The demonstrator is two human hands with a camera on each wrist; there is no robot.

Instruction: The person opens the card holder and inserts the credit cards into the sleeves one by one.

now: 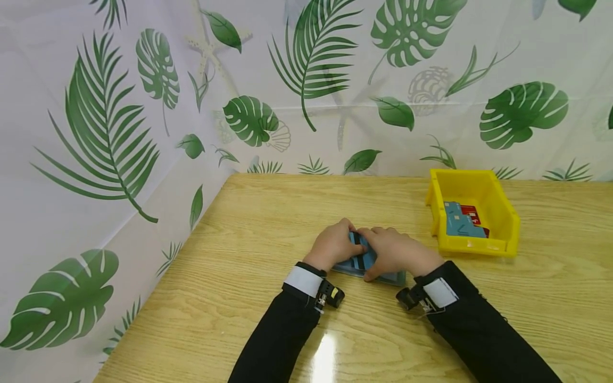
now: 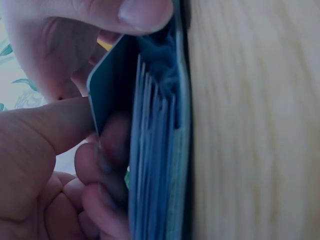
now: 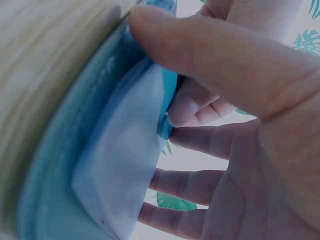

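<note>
A bluish card holder point(image 1: 398, 277) with several clear leaves point(image 2: 155, 160) lies opened on the table under both hands. My left hand point(image 1: 332, 247) pinches a blue card point(image 1: 356, 250) with a dark stripe between thumb and fingers. In the left wrist view the card point(image 2: 107, 80) stands tilted away from the leaves. My right hand point(image 1: 397, 252) grips the holder, its thumb on the cover's inner side and its fingers behind the leaves. Whitish leaves point(image 3: 122, 140) fan up in the right wrist view. Whether the card's far edge is inside a sleeve, I cannot tell.
A yellow bin point(image 1: 503, 223) stands on the wooden table point(image 1: 268, 213) to the right, beyond my right hand. Several blue and red cards point(image 1: 463, 221) lie in it. A leaf-patterned cloth point(image 1: 325, 143) hangs behind the table and along its left side.
</note>
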